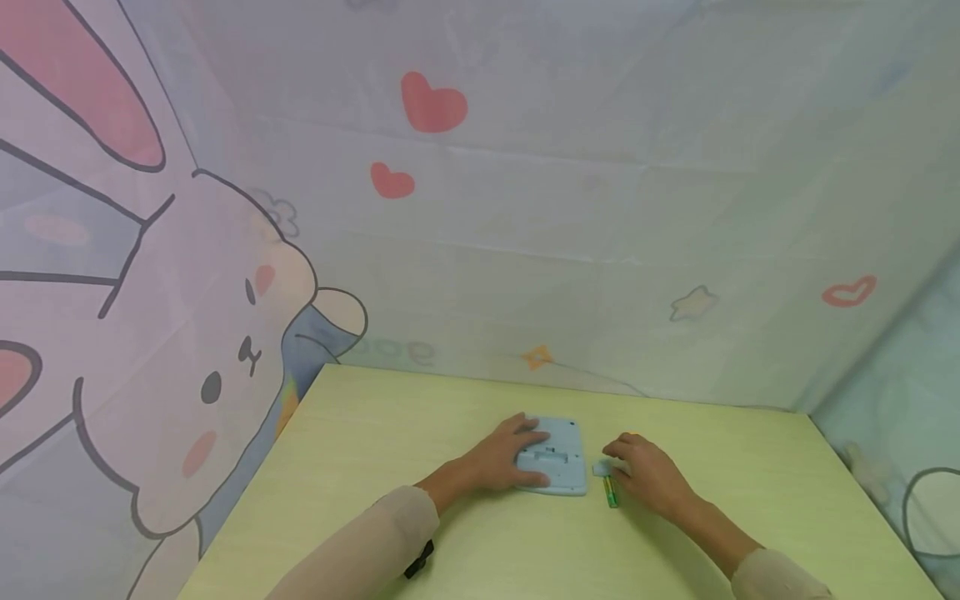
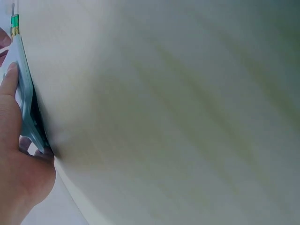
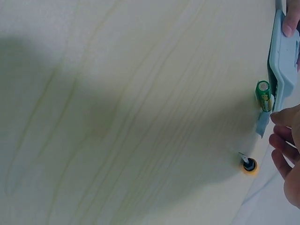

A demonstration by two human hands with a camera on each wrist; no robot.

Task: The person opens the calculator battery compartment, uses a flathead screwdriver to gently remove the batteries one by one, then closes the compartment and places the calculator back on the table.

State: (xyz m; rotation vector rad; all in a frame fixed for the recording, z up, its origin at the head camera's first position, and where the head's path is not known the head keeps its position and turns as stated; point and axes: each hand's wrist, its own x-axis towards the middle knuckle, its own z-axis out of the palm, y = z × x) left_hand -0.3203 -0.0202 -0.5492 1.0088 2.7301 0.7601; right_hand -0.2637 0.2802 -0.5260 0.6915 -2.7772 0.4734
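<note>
A flat light blue device (image 1: 566, 433) lies on the table with its back up, a recessed battery bay in its middle. My left hand (image 1: 504, 454) grips its left side, thumb and fingers spread over the back and around the edge. To the right, my right hand (image 1: 652, 477) has thumb and forefinger at a small light blue battery cover (image 1: 602, 468), seemingly pinching it; the other fingers are loosely bent. Beside the cover lies a green and gold battery (image 1: 611, 493), seen end-on in the right wrist view (image 3: 264, 96).
Behind the right hand, in the right wrist view, is a small screwdriver (image 3: 249, 164) with an orange and black handle and a metal tip. The pale yellow table (image 1: 360, 417) meets a printed cloth backdrop (image 1: 525, 250) at its far edge.
</note>
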